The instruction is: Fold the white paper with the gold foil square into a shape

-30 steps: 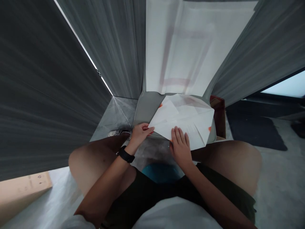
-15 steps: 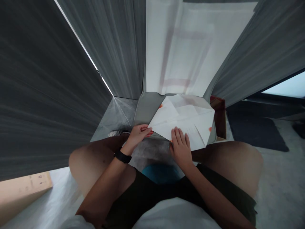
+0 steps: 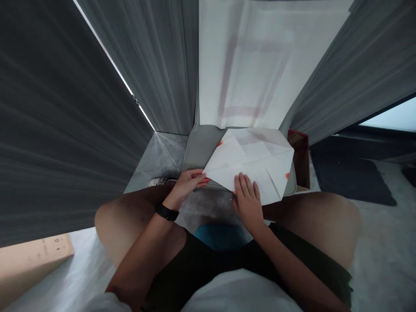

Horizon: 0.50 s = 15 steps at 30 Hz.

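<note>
A folded sheet of white paper with small orange marks lies over the front of a grey chair seat, its near edge overhanging. My left hand pinches the pointed left corner of the paper between thumb and fingers; a black band circles that wrist. Flat on the near part of the sheet rest the fingers of my right hand, outstretched and side by side. The right thumb shows at the paper's near edge. Overlapping flaps and crease lines cross the paper's upper face.
Behind the seat rises the chair back, covered by a white sheet. Grey curtains hang on both sides. A reddish box stands right of the chair, near a dark mat. At lower left is a cardboard box.
Both hands keep their places on the paper. The whole view has shifted very slightly; otherwise the fold and the hands look the same.
</note>
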### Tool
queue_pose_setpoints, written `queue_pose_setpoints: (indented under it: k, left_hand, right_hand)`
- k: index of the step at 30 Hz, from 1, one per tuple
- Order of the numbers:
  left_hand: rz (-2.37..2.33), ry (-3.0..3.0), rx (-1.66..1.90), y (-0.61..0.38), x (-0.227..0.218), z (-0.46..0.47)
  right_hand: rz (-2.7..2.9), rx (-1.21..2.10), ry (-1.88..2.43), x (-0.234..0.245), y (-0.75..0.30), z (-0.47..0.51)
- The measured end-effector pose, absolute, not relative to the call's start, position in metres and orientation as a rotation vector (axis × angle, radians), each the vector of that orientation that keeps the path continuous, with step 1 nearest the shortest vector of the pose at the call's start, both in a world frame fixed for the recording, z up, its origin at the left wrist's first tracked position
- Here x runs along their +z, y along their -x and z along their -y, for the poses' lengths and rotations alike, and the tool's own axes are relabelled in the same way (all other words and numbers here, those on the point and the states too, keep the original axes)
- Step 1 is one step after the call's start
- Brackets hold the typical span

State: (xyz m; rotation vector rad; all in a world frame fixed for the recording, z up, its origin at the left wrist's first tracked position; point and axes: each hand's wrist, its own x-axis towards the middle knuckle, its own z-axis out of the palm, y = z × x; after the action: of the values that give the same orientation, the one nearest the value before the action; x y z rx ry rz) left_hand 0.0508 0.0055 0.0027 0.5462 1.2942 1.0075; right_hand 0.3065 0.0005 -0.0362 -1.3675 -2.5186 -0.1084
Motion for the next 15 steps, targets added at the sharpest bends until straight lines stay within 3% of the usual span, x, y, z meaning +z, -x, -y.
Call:
queue_pose_setpoints:
  k: [15]
  left_hand:
    - [-1.236,-0.549,0.93,-0.072,0.018,0.012]
  right_hand:
    - [2.569,-0.077,1.353,-0.033,-0.308,0.0]
